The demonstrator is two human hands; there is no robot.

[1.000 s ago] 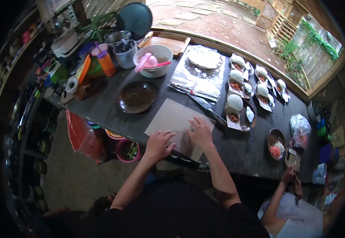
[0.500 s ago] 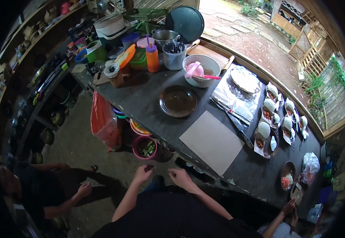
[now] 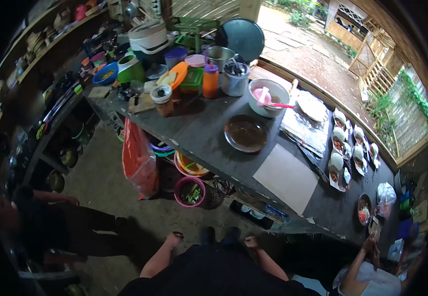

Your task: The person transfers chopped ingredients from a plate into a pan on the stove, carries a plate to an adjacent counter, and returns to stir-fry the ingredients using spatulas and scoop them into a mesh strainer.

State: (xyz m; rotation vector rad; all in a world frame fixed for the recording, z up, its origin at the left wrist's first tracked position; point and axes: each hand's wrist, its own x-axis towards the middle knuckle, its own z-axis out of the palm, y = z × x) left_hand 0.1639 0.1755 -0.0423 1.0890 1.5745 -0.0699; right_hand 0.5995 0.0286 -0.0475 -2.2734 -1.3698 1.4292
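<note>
Both hands, left hand [image 3: 175, 238] and right hand [image 3: 251, 241], had left the pale sheet [image 3: 287, 178]; they hung low, apart, whether spread or pinching anything unclear; it lay untouched on the table [image 3: 194, 121], handling seemingly paused.

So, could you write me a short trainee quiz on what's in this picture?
1. True or false: the camera wearer's left hand and right hand are both off the table.
2. Which is nearest the beige sheet: (a) the orange bottle, (b) the brown plate, or (c) the red plastic bag?
3. Fill in: below the tabletop, the basket with green leaves in it is ____ in colour.

Key: 1. True. 2. (b). 3. Pink.
</note>
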